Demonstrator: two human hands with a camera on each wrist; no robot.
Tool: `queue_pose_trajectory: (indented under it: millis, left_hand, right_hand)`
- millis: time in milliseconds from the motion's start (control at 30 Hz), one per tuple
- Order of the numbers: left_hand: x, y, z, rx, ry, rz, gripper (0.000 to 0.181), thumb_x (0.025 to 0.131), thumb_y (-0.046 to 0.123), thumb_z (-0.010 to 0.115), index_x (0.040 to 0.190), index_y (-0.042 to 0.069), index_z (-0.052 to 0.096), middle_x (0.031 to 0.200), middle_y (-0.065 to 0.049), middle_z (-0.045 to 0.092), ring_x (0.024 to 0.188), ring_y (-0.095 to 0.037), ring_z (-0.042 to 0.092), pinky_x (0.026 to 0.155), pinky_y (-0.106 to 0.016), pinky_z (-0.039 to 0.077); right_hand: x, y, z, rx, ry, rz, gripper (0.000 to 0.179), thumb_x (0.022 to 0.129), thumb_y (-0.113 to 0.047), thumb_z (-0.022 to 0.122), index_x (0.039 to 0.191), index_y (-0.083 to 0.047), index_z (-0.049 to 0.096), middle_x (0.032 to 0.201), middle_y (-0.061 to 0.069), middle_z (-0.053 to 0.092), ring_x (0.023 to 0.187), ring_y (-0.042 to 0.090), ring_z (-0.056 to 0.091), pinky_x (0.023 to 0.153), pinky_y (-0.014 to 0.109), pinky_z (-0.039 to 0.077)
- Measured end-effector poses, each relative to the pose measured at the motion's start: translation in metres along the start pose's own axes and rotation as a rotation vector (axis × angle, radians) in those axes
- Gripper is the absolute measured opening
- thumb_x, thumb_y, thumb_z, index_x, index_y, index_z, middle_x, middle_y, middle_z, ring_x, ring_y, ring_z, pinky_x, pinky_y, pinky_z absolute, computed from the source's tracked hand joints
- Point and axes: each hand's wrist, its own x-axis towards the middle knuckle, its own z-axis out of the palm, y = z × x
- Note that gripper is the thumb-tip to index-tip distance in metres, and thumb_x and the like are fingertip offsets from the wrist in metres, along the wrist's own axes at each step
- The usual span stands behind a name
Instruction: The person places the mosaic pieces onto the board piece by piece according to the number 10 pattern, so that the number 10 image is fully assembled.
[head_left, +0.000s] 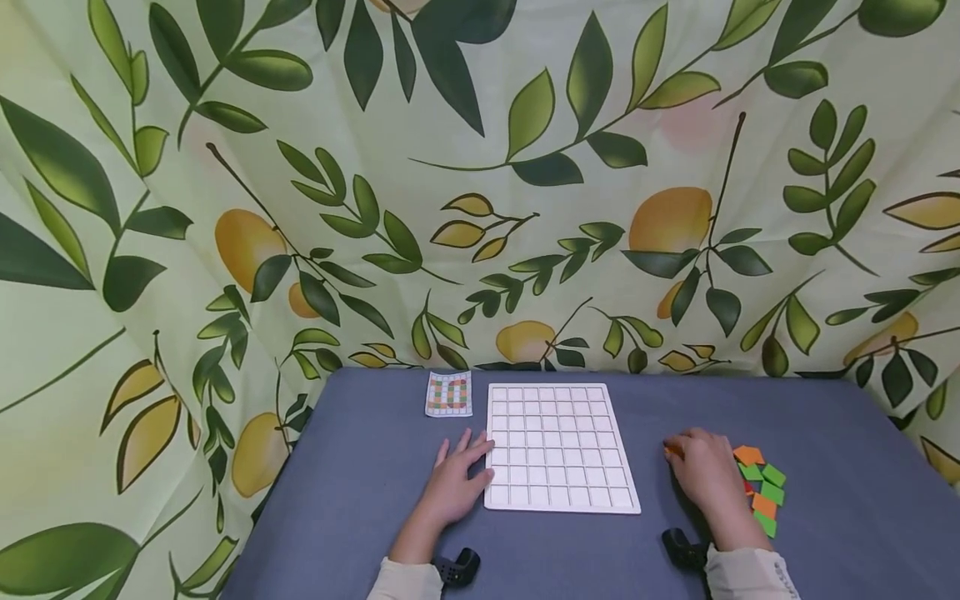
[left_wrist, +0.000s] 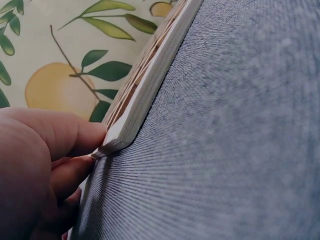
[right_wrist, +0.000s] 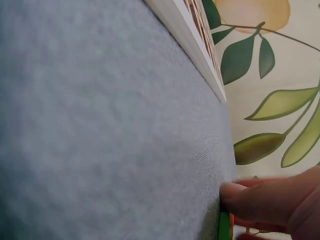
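A white grid board (head_left: 555, 450) lies in the middle of the table. My left hand (head_left: 454, 482) is at its left side, fingers spread and relaxed, with the fingertips touching the board's edge. In the left wrist view, the thumb and a finger meet the corner of the board (left_wrist: 131, 117). To the right of the board, my right hand (head_left: 703, 467) is low over the table and pinches a small orange tile (head_left: 672, 450). The right wrist view shows a green edge (right_wrist: 224, 226) under the thumb; the fingers hide most of what is there.
Beside the right hand lies a loose heap of small flat tiles (head_left: 772, 475), green, orange and a little red. A small card (head_left: 448, 394) with a coloured grid pattern sits behind the left hand. A leaf-and-fruit printed cloth (head_left: 480, 192) hangs behind the blue-grey table (head_left: 360, 467).
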Motion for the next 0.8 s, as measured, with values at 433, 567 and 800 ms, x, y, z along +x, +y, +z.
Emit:
queue_pose_trajectory:
  millis: [433,567,800]
  left_hand:
    - [-0.001,-0.002,0.000,0.000,0.006,0.004,0.043,0.094,0.020,0.061,0.136,0.010,0.060,0.148,-0.010,0.050,0.147,-0.035,0.030,0.121,-0.060,0.007]
    - [-0.001,-0.002,-0.001,-0.006,0.011,0.002,0.043,0.094,0.020,0.061,0.136,0.010,0.061,0.148,-0.009,0.050,0.147,-0.035,0.030,0.121,-0.060,0.007]
    - [-0.001,0.000,-0.002,0.000,0.004,0.006,0.042,0.094,0.020,0.061,0.136,0.012,0.061,0.148,-0.008,0.051,0.147,-0.034,0.031,0.121,-0.060,0.007]
  right_hand:
    - [0.009,0.002,-0.002,0.032,-0.034,0.042,0.031,0.079,-0.017,0.080,0.097,0.008,0.074,0.088,0.023,0.063,0.083,0.043,0.054,0.075,0.054,0.044]
    - [0.011,0.009,-0.003,0.040,-0.120,0.022,0.030,0.081,-0.018,0.078,0.097,0.007,0.074,0.087,0.018,0.061,0.083,0.038,0.054,0.075,0.053,0.046]
    - [0.025,0.008,-0.007,-0.004,-0.237,-0.036,0.021,0.085,-0.014,0.074,0.097,0.004,0.074,0.086,0.012,0.065,0.080,0.030,0.059,0.074,0.052,0.051]
